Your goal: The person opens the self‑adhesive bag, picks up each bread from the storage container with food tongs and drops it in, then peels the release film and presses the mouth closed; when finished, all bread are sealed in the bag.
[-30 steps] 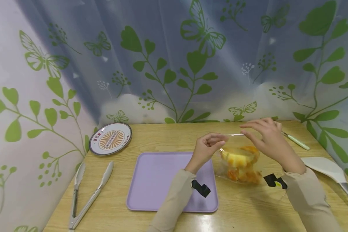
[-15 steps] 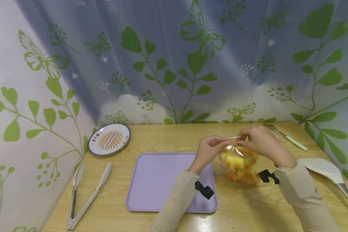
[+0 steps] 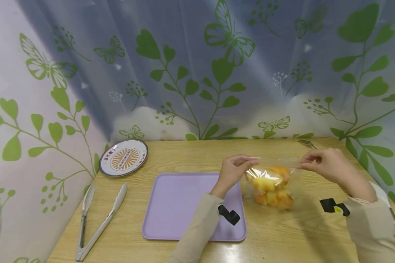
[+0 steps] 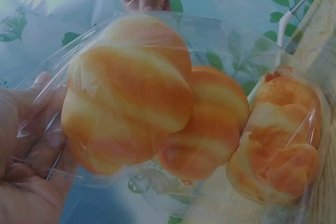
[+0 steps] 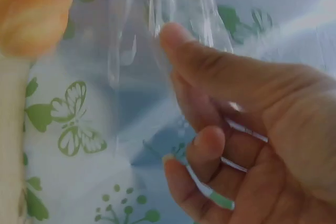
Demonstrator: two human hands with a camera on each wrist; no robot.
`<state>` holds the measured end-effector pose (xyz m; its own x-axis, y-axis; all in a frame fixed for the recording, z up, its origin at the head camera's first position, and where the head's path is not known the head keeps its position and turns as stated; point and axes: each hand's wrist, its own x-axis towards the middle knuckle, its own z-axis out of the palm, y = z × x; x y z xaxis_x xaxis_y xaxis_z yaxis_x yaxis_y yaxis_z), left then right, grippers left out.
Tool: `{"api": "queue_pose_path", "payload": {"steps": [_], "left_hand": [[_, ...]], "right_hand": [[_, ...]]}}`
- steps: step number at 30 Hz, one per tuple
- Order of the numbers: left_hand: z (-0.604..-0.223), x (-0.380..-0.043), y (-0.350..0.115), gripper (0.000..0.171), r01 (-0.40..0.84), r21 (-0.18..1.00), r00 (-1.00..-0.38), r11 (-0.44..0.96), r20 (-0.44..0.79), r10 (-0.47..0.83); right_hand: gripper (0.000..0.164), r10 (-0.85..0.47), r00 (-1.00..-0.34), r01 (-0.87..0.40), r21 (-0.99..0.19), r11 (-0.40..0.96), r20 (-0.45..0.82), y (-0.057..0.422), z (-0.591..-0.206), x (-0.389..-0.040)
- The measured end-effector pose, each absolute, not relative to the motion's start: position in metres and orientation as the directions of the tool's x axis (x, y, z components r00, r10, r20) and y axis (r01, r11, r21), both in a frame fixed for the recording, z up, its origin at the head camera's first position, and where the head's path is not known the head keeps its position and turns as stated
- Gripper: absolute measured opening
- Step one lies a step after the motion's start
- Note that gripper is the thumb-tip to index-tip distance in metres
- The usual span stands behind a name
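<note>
A clear plastic bag (image 3: pixel 278 161) with several golden bread buns (image 3: pixel 273 199) in it is at the right of the purple tray. My left hand (image 3: pixel 233 171) pinches the left end of the bag's top edge. At the other end, my right hand (image 3: pixel 332 168) pinches the right corner, so the edge is stretched between them. Flower-shaped buns (image 4: pixel 131 93) show through the film in the left wrist view. Bunched film (image 5: pixel 178 3) runs up from the thumb and forefinger of the right hand (image 5: pixel 226 98) in the right wrist view, its other fingers loosely curled.
The purple tray (image 3: pixel 181 208) lies flat left of the bag, partly under the left forearm. Metal tongs (image 3: pixel 100 226) lie spread at the far left, below a printed plate (image 3: pixel 125 157). A small metal-headed tool (image 3: pixel 306 143) and a white paddle (image 3: pixel 382 193) are partly hidden by the right arm.
My right hand came down to the bag's top edge near my left hand, pinched it, then slid right, drawing the edge straight. My left hand stays nearly in place.
</note>
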<state>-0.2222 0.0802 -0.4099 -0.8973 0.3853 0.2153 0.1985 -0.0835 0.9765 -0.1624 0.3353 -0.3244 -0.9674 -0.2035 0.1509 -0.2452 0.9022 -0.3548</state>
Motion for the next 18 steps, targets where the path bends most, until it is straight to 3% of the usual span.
{"api": "queue_pose_path", "payload": {"steps": [6,11,14,18], "left_hand": [[-0.410,-0.225,0.074,0.028,0.202,0.976,-0.890,-0.079,0.217,0.401],[-0.413,-0.227,0.070,0.030,0.197,0.975,-0.872,-0.107,0.224,0.436],[-0.415,-0.227,0.067,0.034,0.187,0.967,-0.836,-0.172,0.249,0.489],[-0.420,-0.225,0.066,0.032,0.166,0.960,-0.844,-0.227,0.257,0.470]], "right_hand": [[0.018,-0.112,-0.978,-0.182,-0.449,0.875,0.178,0.360,-0.331,-0.152],[0.034,-0.044,-0.987,-0.127,-0.570,0.812,0.158,0.368,-0.342,-0.143],[0.046,-0.082,-0.983,-0.170,-0.651,0.740,0.164,0.367,-0.351,-0.143],[0.036,-0.158,-0.954,-0.298,-0.720,0.627,0.257,0.359,-0.365,-0.147]]}}
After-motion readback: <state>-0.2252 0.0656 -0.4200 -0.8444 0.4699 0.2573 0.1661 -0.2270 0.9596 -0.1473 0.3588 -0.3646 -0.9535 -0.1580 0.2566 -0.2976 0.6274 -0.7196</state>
